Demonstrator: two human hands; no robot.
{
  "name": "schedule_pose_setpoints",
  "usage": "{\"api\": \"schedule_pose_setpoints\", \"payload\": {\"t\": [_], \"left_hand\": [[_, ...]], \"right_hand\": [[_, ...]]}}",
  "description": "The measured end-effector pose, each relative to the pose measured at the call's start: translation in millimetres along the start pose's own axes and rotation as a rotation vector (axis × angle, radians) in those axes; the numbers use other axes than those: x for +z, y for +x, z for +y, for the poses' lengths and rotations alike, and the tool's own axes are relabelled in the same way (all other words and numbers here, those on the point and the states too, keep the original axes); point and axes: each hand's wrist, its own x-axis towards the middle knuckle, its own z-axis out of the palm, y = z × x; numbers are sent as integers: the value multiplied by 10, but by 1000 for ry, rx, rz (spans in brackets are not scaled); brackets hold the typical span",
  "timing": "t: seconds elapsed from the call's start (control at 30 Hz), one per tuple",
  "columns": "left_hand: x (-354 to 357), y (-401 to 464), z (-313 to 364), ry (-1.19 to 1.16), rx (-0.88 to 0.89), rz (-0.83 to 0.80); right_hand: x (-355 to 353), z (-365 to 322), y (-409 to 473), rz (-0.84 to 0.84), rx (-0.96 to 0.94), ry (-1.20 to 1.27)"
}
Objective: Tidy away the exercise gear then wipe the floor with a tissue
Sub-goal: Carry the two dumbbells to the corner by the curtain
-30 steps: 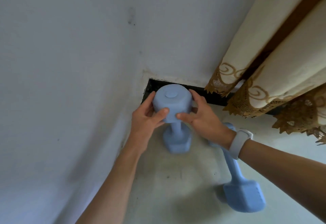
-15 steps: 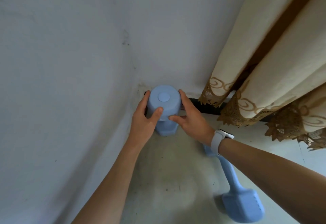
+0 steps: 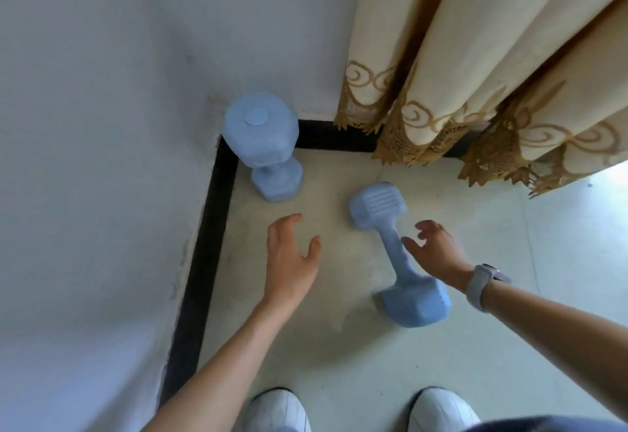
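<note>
Down at the bottom edge we see our white shoes (image 3: 438, 409). Just above, our right hand (image 3: 436, 254) hovers with fingers spread and empty, right over the handle of the lying dumbbell (image 3: 397, 254), whose long axis runs from lower right up toward the frame's middle. Our left hand (image 3: 289, 258) is loose and empty too, further off to its left. Beyond, upper left, the standing dumbbell (image 3: 263, 146) sits upright in the corner.

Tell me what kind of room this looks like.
Probably a room corner at home: floor-length cream curtains with lace hems, pale floor tiles, and two blue dumbbells by the wall.
</note>
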Motion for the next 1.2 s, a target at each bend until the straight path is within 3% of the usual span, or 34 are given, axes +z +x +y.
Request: {"api": "schedule_pose_setpoints", "payload": {"t": [0.13, 0.3, 0.47, 0.63, 0.7, 0.87, 0.97, 1.1, 1.2], "left_hand": [[136, 46, 73, 53, 3, -106], [271, 68, 65, 114, 32, -266], [318, 281, 42, 193, 118, -340], [331, 455, -61, 247, 127, -396], [320, 478, -106, 228, 117, -387], [367, 461, -128, 129, 85, -283], [397, 455, -185, 153, 105, -208], [401, 367, -167, 161, 122, -120], [362, 323, -53, 198, 272, -14]], "right_hand": [[186, -25, 44, -265, 8, 231], [247, -2, 13, -270, -35, 457], [350, -7, -84, -339, -137, 413], [363, -62, -42, -503, -223, 165], [328, -107, 11, -516, -191, 180], [195, -408, 202, -418, 90, 722], [176, -558, 207, -500, 21, 685], [194, -556, 96, -422, -17, 778], [46, -564, 10, -376, -86, 806]]}}
